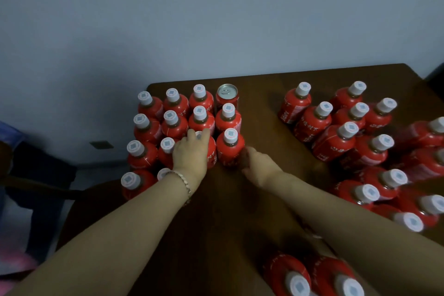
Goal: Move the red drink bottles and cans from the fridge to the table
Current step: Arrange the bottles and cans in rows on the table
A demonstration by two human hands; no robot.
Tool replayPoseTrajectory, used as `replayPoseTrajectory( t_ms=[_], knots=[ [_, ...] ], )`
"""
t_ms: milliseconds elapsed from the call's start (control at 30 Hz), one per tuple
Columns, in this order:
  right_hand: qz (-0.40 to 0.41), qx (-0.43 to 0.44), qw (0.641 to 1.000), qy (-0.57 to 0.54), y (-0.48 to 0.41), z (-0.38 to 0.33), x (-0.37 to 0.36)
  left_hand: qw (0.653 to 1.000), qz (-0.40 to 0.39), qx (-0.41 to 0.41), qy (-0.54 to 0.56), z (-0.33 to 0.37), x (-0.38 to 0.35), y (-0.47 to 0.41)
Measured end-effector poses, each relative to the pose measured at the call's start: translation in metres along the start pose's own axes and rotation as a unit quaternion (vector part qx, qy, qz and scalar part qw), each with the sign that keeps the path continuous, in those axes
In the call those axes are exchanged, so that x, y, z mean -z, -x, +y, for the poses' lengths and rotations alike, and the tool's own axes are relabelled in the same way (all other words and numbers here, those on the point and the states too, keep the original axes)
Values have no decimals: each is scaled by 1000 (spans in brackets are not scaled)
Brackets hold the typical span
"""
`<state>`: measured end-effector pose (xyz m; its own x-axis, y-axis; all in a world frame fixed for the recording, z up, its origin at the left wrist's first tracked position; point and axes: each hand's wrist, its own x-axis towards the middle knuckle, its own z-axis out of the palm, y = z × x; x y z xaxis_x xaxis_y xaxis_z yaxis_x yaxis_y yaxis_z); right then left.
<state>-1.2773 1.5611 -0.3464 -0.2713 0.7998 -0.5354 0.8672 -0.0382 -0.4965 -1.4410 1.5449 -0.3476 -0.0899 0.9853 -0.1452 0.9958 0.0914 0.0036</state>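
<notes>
The placing step is judged to be in hand: red bottles are being set in rows on the counter (259,113), and the fridge is not seen in this view. The left hand (191,151) is laid from above on the third-row bottle (212,151), and its fingers (192,132) are curled over the white cap, so this bottle is grasped. The right hand (258,168) is placed just beside the neighbour bottle (230,149), at its right side. This hand is blurred, and it cannot be told whether the bottle is grasped or released. Both bottles stand upright in the left block (168,122), where one can (227,94) is found at the far right corner. For the next move, a straight lift of both hands is judged to be needed, because the caps around are packed closely. The leftmost column is set very near the left edge of the counter, so a push to that side should be avoided. Open room is left in the dark strip between the left block and the right cluster (348,132). Two more bottles (298,279) stand at the near edge.
</notes>
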Motion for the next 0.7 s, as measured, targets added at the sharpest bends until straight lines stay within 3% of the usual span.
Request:
replayPoseTrajectory(
  t_ms=[133, 233, 333, 500, 567, 700],
  knots=[
    [-3, 22, 999, 30, 38, 16, 14, 1000, -7, 0, -31, 23, 13, 16],
    [49, 24, 997, 52, 79, 44, 27, 995, -2, -71, 65, 50, 26, 53],
    [95, -8, 989, 113, 118, 81, 36, 966, -146, -74, 201, 77, 35, 94],
    [81, -55, 980, 172, 148, 103, 29, 906, -355, -106, 207, 112, 28, 139],
    [78, -81, 976, 187, 149, 105, 22, 890, -387, -111, 214, 122, 24, 150],
    [91, -117, 976, 162, 147, 107, 5, 897, -362, -95, 234, 131, 13, 161]
  ],
)
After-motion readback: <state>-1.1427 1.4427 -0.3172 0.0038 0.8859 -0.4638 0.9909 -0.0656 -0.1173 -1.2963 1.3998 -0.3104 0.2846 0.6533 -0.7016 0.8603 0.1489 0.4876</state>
